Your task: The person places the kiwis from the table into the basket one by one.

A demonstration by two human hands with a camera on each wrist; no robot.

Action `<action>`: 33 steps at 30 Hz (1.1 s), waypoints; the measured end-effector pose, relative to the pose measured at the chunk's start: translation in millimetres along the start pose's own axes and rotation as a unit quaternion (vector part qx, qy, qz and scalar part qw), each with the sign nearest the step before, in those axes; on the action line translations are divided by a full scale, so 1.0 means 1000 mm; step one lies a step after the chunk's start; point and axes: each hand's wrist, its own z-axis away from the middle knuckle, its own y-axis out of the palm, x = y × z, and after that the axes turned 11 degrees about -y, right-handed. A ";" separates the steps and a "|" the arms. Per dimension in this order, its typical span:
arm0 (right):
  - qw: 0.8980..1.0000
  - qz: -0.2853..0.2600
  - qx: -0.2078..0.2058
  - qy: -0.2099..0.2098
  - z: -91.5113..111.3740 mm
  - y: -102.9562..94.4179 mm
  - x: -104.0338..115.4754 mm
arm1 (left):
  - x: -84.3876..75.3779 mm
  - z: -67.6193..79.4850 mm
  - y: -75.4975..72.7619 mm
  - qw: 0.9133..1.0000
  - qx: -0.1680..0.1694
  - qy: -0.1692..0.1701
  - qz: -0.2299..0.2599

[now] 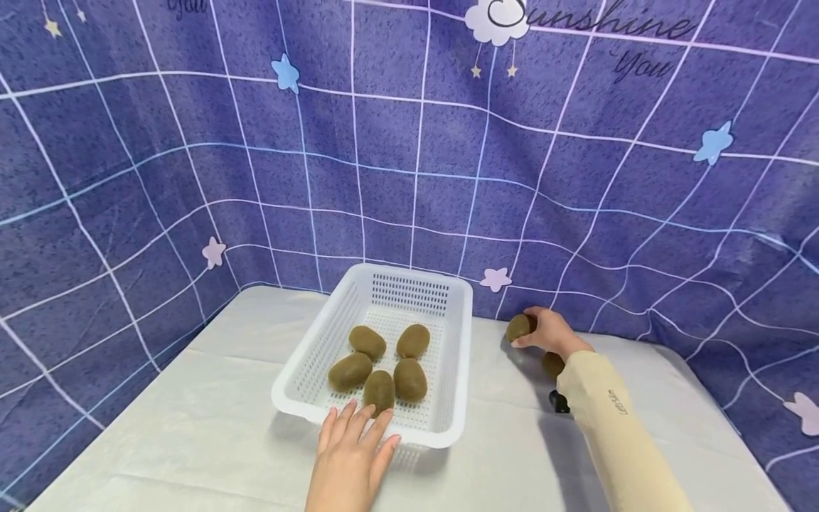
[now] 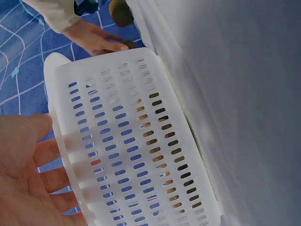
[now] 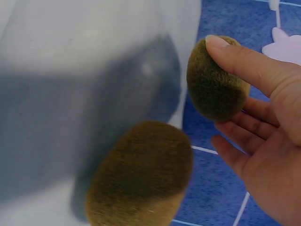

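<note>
Several brown, fuzzy kiwifruit (image 1: 411,380) lie in a white perforated plastic basket (image 1: 462,341). My left hand (image 1: 348,455) rests on the basket's near rim, its fingers reaching over the edge beside the nearest kiwifruit. In the left wrist view, the fingers of that hand (image 2: 28,174) pass behind the slotted wall. To the right of the basket, my right hand (image 1: 547,333) grips another kiwifruit (image 1: 518,328) between thumb and fingers. The right wrist view shows the held kiwifruit (image 3: 214,82) close up, with a loose kiwifruit (image 3: 141,174) nearby.
The loose kiwifruit (image 1: 553,365) sits under the right wrist, partly hidden by it. A small black object (image 1: 559,402) shows beside the sleeve (image 1: 614,419). White cloth (image 1: 211,398) covers the table, and a blue-purple gridded curtain (image 1: 384,142) hangs behind it and at the sides.
</note>
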 end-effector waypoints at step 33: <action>0.998 -0.012 0.013 -0.064 -0.006 -0.067 0.064 | 0.001 0.000 0.001 1.000 0.002 0.001 0.002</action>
